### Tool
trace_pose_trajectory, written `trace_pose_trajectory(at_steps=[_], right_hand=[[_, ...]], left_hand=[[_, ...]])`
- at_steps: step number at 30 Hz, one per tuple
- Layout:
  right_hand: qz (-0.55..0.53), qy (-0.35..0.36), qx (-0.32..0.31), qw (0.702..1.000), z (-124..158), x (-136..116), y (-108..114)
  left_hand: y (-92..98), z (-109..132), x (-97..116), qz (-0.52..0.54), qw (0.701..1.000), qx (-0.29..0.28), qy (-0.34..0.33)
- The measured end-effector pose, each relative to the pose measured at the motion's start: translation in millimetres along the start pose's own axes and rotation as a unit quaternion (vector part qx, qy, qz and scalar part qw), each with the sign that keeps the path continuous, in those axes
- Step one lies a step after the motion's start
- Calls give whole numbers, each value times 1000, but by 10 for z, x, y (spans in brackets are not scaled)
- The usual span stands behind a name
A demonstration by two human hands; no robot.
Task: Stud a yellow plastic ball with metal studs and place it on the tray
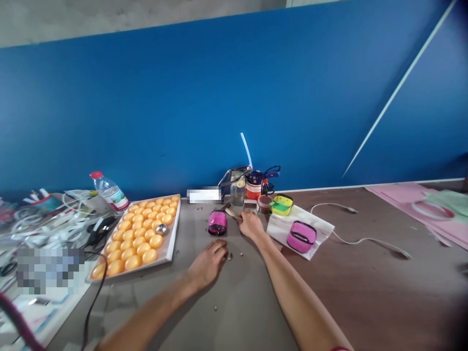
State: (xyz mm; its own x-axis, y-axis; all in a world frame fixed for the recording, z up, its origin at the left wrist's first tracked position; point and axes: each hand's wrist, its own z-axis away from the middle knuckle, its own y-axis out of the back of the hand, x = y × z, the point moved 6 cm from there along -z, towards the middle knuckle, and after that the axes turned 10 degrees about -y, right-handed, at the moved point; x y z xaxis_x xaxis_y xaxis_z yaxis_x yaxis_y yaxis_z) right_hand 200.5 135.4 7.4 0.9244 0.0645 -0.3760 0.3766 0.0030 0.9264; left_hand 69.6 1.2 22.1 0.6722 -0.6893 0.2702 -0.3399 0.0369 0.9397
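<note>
My left hand (207,262) rests palm down on the brown table, fingers curled loosely beside small dark bits (230,255); whether it pinches one I cannot make out. My right hand (250,223) reaches farther back, its fingers closed around a thin wooden stick (231,213) next to a magenta cylinder (217,222) lying on its side. A tray (174,233) of several orange-yellow domes sits left of my left hand, with one silver dome (162,228) among them.
Behind my right hand stand a glass jar (237,191), an orange-labelled tin (253,187), a glue gun (271,172) and a yellow box (282,204). A pink pouch (302,236) lies on white paper. A water bottle (108,191), cables (54,224) and a white cord (365,240) lie around.
</note>
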Motion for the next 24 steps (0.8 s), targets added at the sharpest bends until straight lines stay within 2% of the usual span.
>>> trace_pose_trajectory(at_steps=[3, 7, 10, 13, 15, 17, 20, 24], right_hand=[[5, 1, -2, 1000, 8, -2, 3], [14, -1, 1, 1000, 23, -6, 8], [19, -3, 1, 1000, 27, -11, 5], [23, -7, -2, 1000, 25, -12, -4], [26, -9, -5, 1000, 24, -10, -11], [29, -8, -5, 1000, 29, -9, -15], [30, -5, 0, 1000, 40, -12, -12], [30, -2, 7, 1000, 46, -18, -3]], left_hand=[[124, 115, 44, -19, 999, 23, 22], [189, 277, 261, -21, 1000, 16, -18], [169, 434, 541, 12, 995, -35, -93], [95, 580, 840, 63, 974, -130, -172], [48, 622, 931, 81, 965, -180, -174], [26, 607, 941, 82, 963, -199, -164], [20, 512, 835, 66, 969, -188, -144], [13, 324, 514, 12, 986, -143, -87]])
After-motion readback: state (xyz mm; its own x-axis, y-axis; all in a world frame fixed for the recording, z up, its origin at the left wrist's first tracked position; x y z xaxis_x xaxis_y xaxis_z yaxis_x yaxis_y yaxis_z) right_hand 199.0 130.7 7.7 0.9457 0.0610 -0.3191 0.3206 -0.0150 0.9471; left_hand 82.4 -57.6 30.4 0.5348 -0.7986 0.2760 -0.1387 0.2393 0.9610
